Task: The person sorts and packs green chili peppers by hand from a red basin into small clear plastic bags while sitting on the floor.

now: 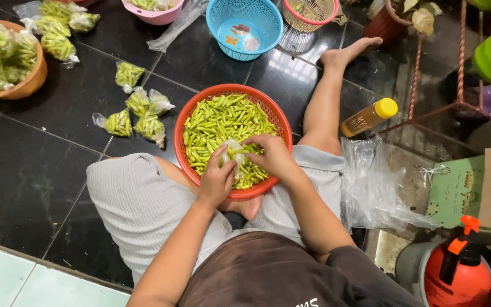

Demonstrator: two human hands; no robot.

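A round red basket (190,116) full of green chillies (223,119) rests on my lap. My left hand (216,181) grips a small clear plastic bag (233,151) over the near part of the basket. My right hand (272,156) is at the bag's mouth, fingers closed on a few chillies from the pile. The bag's lower part is hidden by my hands.
Several filled chilli bags (137,113) lie on the dark tiled floor to the left. A brown bowl (29,82) of bags sits far left. An empty blue basket (244,27) stands behind. A yellow-capped bottle (369,116), loose clear bags (370,187) and an orange sprayer (456,273) are on the right.
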